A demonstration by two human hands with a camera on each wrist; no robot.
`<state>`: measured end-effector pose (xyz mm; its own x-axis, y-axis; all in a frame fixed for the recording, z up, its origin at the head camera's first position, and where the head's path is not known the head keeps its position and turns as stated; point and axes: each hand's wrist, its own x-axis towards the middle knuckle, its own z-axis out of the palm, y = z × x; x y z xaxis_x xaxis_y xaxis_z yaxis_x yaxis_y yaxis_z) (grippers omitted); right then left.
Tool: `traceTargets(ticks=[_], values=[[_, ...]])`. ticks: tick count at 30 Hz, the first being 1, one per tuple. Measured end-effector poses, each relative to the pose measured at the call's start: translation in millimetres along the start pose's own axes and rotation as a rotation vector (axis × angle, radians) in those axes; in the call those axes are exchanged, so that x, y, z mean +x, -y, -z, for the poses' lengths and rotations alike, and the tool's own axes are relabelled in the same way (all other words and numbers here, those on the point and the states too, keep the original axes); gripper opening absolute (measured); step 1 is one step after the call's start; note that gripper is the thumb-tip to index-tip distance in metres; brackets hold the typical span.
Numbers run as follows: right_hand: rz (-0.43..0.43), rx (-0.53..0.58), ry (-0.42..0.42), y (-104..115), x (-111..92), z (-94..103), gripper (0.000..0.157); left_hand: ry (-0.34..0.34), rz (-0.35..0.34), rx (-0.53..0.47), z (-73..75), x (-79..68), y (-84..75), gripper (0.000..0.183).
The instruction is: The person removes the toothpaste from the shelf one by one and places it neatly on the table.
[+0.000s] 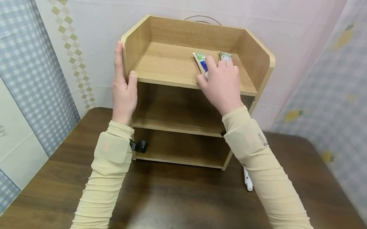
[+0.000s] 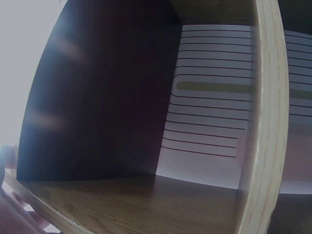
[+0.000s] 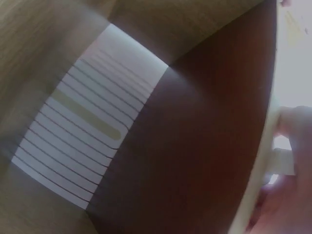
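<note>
A wooden shelf unit (image 1: pixel 166 63) stands on the table. My left hand (image 1: pixel 125 94) holds its upper left corner, fingers extended along the outside of the side panel and thumb at the front edge of the top board. Over the top board my right hand (image 1: pixel 222 86) grips a small white, blue and green squeeze tube (image 1: pixel 199 61), its printed end showing past the fingers. In the right wrist view a white ridged cap (image 3: pixel 282 162) shows beside the fingers. Another small tube (image 1: pixel 225 56) lies on the top board behind the right hand, partly hidden by it.
A white tube-like object (image 1: pixel 248 180) lies on the brown table (image 1: pixel 171 209), right of the shelf unit and partly behind the right forearm. Two lower shelf boards (image 1: pixel 181 130) sit under the top one. Patterned cloth (image 1: pixel 364 100) hangs around the table.
</note>
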<state>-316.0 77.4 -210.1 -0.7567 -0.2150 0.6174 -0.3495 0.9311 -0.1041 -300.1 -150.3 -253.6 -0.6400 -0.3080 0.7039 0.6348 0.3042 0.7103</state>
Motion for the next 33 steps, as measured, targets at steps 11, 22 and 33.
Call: traceTargets(ticks=[11, 22, 33], values=[[0.076, -0.015, -0.096, 4, -20, 6.7, 0.022, -0.006, -0.009, -0.007, 1.8, -6.6, -19.6, 0.067], [0.132, -0.037, -0.221, 4, -36, 3.7, 0.023, -0.003, -0.007, 0.007, 1.9, -7.5, -19.6, 0.067], [0.160, -0.039, -0.227, 1, -45, 4.8, 0.029, -0.002, -0.023, 0.007, 1.4, -6.8, -20.7, 0.067]])
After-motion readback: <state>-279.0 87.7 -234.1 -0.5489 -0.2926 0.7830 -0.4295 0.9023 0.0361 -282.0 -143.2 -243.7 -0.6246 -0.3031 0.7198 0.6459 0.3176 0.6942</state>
